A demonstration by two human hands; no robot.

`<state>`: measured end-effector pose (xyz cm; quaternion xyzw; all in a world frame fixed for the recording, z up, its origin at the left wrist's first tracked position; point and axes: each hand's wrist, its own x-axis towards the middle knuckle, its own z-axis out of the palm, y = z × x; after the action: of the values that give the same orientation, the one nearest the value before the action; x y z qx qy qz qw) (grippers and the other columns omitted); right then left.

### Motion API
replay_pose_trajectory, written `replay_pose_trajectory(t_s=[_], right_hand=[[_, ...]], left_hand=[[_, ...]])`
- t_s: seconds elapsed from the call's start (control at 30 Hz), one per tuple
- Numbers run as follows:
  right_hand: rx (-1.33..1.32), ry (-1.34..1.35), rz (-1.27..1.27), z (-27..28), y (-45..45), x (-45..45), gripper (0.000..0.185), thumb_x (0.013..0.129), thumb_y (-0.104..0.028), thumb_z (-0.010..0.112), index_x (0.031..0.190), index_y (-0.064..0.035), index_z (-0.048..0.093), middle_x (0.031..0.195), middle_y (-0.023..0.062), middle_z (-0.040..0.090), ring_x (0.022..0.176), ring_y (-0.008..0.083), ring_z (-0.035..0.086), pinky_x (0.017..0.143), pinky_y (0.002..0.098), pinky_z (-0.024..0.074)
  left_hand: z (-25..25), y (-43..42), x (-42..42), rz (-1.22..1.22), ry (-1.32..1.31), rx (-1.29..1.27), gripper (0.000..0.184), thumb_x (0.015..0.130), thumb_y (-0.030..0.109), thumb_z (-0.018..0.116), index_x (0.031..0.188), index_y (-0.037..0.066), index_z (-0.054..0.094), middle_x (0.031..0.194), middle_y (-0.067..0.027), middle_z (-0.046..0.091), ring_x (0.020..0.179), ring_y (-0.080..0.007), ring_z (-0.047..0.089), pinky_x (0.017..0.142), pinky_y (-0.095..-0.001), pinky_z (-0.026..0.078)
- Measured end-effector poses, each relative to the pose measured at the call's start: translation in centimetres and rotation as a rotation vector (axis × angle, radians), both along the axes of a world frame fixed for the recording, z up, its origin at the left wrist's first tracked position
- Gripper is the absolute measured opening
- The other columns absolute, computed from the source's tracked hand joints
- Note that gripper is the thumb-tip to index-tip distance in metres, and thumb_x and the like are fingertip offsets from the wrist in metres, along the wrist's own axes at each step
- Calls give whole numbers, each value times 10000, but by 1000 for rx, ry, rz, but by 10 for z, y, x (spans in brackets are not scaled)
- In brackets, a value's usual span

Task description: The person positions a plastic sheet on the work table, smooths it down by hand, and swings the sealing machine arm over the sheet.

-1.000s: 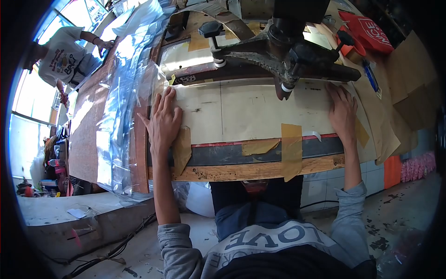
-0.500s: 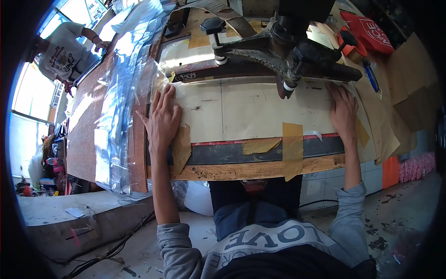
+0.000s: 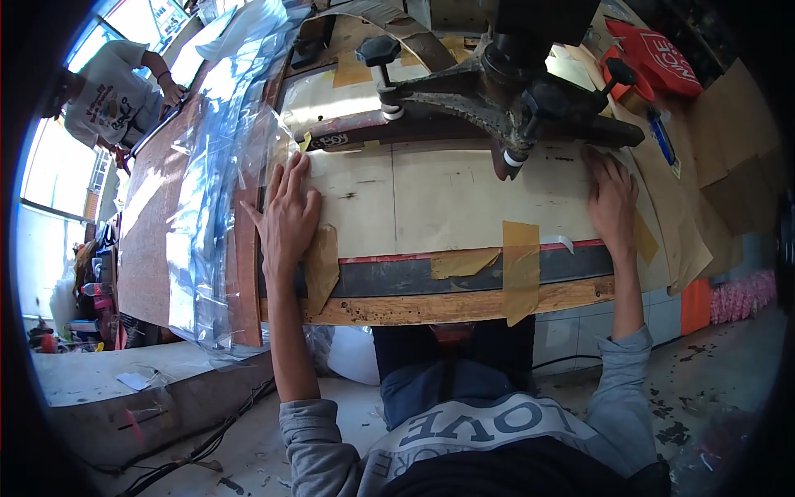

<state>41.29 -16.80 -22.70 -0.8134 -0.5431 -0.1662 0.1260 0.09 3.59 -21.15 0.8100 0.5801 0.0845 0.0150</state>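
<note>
A cream-coloured sheet (image 3: 464,199), marked with a thin line and dark smudges, lies flat on the work table. My left hand (image 3: 287,203) rests with spread fingers on its left side, next to some clear plastic film. Over the right end lies my right hand (image 3: 611,195), fingers stretched out toward the back edge. Neither hand grips anything. Between them, a black metal clamp bracket (image 3: 489,99) with dark knobs stands above a long dark bar (image 3: 356,131) along the sheet's far edge. Brown tape (image 3: 521,269) crosses the near wooden edge.
Layered plastic film (image 3: 203,215) covers part of a brown board on the left. A co-worker (image 3: 120,95) stands at that board's far side. Back right are a red bag (image 3: 656,60), an orange tape roll (image 3: 633,89), a blue cutter (image 3: 662,137) and cardboard (image 3: 737,157).
My hands stay in nearly the same places. The co-worker's arms have shifted slightly at the far left.
</note>
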Motion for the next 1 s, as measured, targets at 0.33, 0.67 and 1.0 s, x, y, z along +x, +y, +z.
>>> replay_pose_trajectory(t_s=[0.33,0.67,1.0], right_hand=[[33,-2,7,2,0,-3,496,799,0,546,1273,-140,585,1291,21,572,1243,263,485,1035,558,324],[64,33,-1,1,1,-5,473,804,-25,552,1258,-147,599,1286,0,571,1236,264,486,1042,598,312],[46,45,-8,3,0,-5,483,801,-26,551,1265,-149,598,1299,1,560,1225,273,487,1049,592,307]], left_hand=[[1,-1,-1,4,-23,-10,540,910,275,426,1449,250,402,1534,63,351,1445,-206,274,1066,-764,51],[6,0,0,-34,14,-54,554,928,242,382,1480,208,348,1550,-25,329,1457,-276,238,1153,-576,129],[8,-2,2,-17,24,-63,550,939,246,383,1487,229,340,1555,7,321,1459,-248,237,1104,-689,49]])
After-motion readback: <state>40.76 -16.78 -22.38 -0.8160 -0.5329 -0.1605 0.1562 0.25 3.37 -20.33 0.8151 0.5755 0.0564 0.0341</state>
